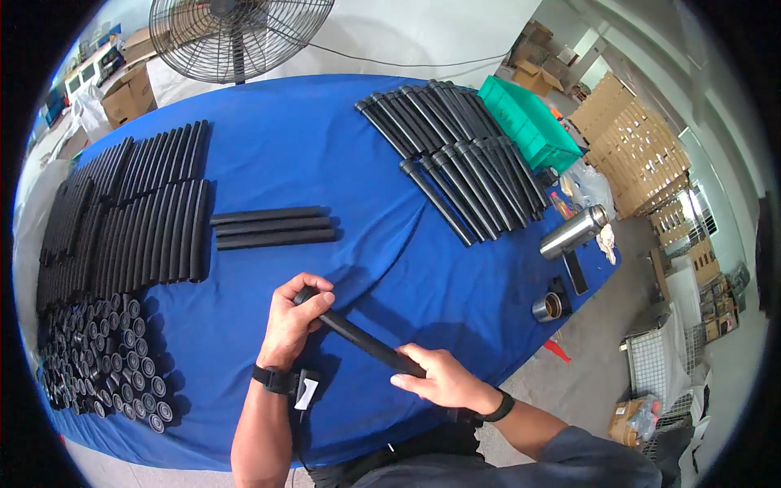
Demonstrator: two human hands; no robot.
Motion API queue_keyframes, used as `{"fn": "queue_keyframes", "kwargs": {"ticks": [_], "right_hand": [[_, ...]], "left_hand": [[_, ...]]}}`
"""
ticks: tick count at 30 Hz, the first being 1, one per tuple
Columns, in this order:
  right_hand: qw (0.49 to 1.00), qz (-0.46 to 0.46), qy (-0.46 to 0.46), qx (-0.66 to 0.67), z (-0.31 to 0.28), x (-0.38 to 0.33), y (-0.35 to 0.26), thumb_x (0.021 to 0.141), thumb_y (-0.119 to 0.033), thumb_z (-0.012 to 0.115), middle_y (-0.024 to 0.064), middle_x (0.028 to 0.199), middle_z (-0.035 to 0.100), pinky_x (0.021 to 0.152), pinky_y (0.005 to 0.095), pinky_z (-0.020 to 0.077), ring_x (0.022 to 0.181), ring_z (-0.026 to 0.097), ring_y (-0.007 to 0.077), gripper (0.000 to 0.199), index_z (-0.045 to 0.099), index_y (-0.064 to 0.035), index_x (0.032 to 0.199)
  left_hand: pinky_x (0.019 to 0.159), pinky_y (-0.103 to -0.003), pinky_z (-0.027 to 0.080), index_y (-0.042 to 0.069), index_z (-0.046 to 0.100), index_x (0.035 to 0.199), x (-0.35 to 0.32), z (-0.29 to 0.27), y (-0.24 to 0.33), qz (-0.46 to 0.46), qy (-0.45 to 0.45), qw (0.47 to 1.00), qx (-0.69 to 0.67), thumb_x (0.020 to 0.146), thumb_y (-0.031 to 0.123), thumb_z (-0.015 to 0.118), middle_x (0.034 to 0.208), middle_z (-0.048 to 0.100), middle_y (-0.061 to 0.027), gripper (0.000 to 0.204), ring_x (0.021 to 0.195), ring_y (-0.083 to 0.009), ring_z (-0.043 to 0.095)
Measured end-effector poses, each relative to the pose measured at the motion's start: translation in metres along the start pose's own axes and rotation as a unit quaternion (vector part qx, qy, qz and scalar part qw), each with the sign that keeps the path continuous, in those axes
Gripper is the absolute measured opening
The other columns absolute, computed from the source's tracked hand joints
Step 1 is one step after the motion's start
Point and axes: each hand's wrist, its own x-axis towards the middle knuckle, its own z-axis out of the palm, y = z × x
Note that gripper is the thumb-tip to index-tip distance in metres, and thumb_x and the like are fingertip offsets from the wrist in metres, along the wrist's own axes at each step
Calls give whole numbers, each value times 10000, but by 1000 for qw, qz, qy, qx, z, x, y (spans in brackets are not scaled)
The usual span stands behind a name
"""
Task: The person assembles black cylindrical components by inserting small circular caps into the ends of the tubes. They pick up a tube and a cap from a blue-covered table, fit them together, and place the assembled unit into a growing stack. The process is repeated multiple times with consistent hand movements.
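A black tube (362, 337) slants across in front of me, held at both ends. My left hand (289, 321) is closed around its upper left end, where a wider round cap shows under the thumb. Gripping the lower right end is my right hand (443, 378), its fingers covering that tip. Just beyond my left hand, three loose black tubes (272, 226) lie side by side. Several small round black caps (114, 358) are heaped at the near left. Behind them lie rows of plain black tubes (163, 228). At the far right rest tubes with wider ends (464, 154).
A blue cloth (285, 154) covers the table. Along the right edge are a green crate (533, 130), a steel thermos (573, 232), a phone (576, 272) and a metal cup (547, 307). A large fan (236, 41) stands behind. A small black-and-white device (307, 392) lies by my left wrist.
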Motion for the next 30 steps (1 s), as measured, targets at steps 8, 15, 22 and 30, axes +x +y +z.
{"fn": "queue_keyframes", "kwargs": {"ticks": [8, 15, 22, 30], "right_hand": [[998, 18, 19, -49, 1, -3, 6, 999, -248, 694, 5, 782, 577, 431, 197, 370, 511, 503, 33, 427, 566, -36, 1347], [841, 175, -205, 469, -9, -2, 3, 1028, -247, 650, 12, 763, 568, 411, 196, 375, 489, 491, 35, 386, 574, -7, 1321], [951, 109, -73, 280, -2, 0, 2, 1034, -239, 641, 46, 790, 605, 409, 198, 382, 493, 521, 69, 343, 581, -37, 1304], [999, 28, -4, -25, 2, 1, 3, 1006, -285, 685, -20, 745, 575, 471, 223, 436, 541, 532, 42, 369, 586, -25, 1248]], "left_hand": [[475, -200, 334, 66, 699, 983, 1, 6, 1, -5, -1, 1000, -17, 880, 89, 778, 710, 539, 69, 132, 546, -26, 446], [477, -203, 328, 69, 699, 978, -1, 3, 0, 23, -17, 998, -47, 879, 100, 781, 706, 538, 66, 133, 546, -26, 443], [480, -203, 337, 66, 698, 977, 1, 1, -3, 22, -3, 999, -23, 886, 117, 773, 696, 545, 64, 129, 537, -30, 451], [487, -195, 360, 69, 684, 992, 2, 3, 0, -12, 18, 999, 44, 910, 133, 757, 746, 575, 46, 127, 563, -38, 467]]}}
